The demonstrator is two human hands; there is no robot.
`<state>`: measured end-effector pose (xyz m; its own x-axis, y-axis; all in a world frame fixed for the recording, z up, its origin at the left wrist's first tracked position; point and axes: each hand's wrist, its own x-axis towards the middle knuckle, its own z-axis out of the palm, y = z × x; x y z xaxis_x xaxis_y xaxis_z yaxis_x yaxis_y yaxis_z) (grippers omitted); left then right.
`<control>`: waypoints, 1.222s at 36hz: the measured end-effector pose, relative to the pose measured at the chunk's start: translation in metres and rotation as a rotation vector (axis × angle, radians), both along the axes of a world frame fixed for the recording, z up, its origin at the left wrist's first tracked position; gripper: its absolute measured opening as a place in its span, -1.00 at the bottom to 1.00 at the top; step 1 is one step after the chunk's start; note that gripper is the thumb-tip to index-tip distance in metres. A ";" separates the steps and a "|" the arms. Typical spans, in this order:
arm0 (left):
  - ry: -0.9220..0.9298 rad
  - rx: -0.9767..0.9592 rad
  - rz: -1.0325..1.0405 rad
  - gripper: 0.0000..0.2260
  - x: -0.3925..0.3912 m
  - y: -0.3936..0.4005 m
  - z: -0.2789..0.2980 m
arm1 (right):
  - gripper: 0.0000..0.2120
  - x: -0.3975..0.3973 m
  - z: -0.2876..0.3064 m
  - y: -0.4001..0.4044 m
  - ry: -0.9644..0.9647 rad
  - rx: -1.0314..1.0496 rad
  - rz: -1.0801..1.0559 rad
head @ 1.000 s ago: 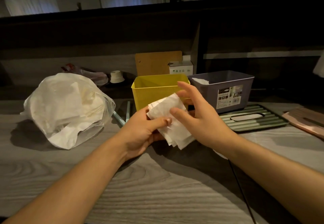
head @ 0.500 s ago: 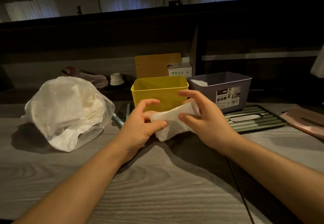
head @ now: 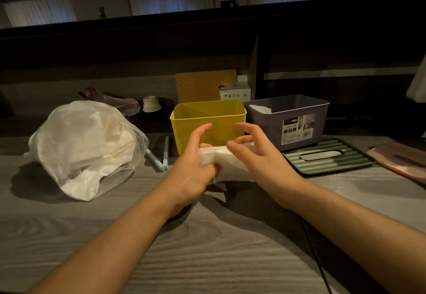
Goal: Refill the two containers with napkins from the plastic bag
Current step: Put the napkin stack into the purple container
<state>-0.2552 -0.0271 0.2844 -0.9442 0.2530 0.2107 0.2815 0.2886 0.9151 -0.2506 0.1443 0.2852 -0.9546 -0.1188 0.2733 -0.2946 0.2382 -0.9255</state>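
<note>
A small stack of white napkins (head: pixel 230 163) is held between my two hands, just in front of the yellow container (head: pixel 208 122). My left hand (head: pixel 191 167) grips its left end with the thumb on the near side. My right hand (head: pixel 255 155) pinches its right end, other fingers spread. The yellow container looks empty from here. The purple container (head: pixel 285 121) stands to its right with white napkins at its back left corner. The clear plastic bag (head: pixel 85 146) of napkins lies on the table to the left.
A green ribbed lid (head: pixel 327 157) with a slot lies right of the hands, a pink lid (head: pixel 401 161) beyond it. Two pale blue sticks (head: pixel 159 159) lie between bag and yellow container. A wooden board (head: pixel 205 85), a small white box (head: pixel 235 91) and a cup (head: pixel 151 104) stand behind.
The napkin stack has turned from upright and fanned to lying flat and bunched between both hands, lower and closer to the yellow container's front.
</note>
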 end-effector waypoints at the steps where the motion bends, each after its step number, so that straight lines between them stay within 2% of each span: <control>1: 0.002 0.004 -0.002 -0.19 -0.001 -0.002 -0.001 | -0.47 0.001 0.000 0.003 -0.014 0.004 0.037; 5: 0.003 -0.003 -0.035 -0.22 0.000 -0.001 -0.001 | -0.25 0.004 -0.002 0.007 -0.028 0.069 0.135; 12: 0.055 0.041 0.060 -0.35 -0.004 0.000 -0.003 | -0.26 -0.001 0.001 0.006 -0.062 0.062 0.071; 16: 0.023 0.039 0.045 -0.38 -0.004 -0.005 -0.003 | -0.37 -0.003 0.002 0.014 -0.118 0.131 0.114; 20: 0.041 0.038 0.037 -0.51 -0.003 -0.006 -0.004 | -0.78 -0.004 0.006 0.018 -0.076 0.311 0.092; 22: 0.020 0.063 0.020 -0.56 -0.001 -0.007 -0.004 | -0.87 -0.003 0.007 0.021 -0.079 0.319 0.098; 26: -0.041 0.069 0.025 -0.69 0.001 -0.008 -0.001 | -0.83 -0.002 0.006 0.025 -0.064 0.253 0.094; 31: -0.138 0.106 -0.024 -0.89 0.002 -0.008 0.002 | -0.74 -0.002 0.009 0.023 -0.070 0.025 0.082; 36: -0.164 0.083 -0.040 -0.82 0.005 -0.006 0.004 | -0.59 0.001 0.011 0.018 -0.071 -0.088 0.099; 39: -0.167 0.124 -0.008 -0.80 0.005 -0.005 0.004 | -0.51 0.001 0.012 0.016 -0.199 -0.260 0.099; 41: -0.200 0.191 0.007 -0.80 0.005 -0.004 0.004 | -0.58 0.001 0.012 0.015 -0.305 -0.370 0.142; 44: -0.214 0.224 0.005 -0.79 0.006 -0.003 0.004 | -0.72 0.002 0.008 0.012 -0.343 -0.312 0.217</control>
<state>-0.2494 -0.0299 0.2884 -0.9742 0.2184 0.0567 0.0744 0.0736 0.9945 -0.2489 0.1567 0.2929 -0.9580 -0.2867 0.0025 0.0267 -0.0977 -0.9949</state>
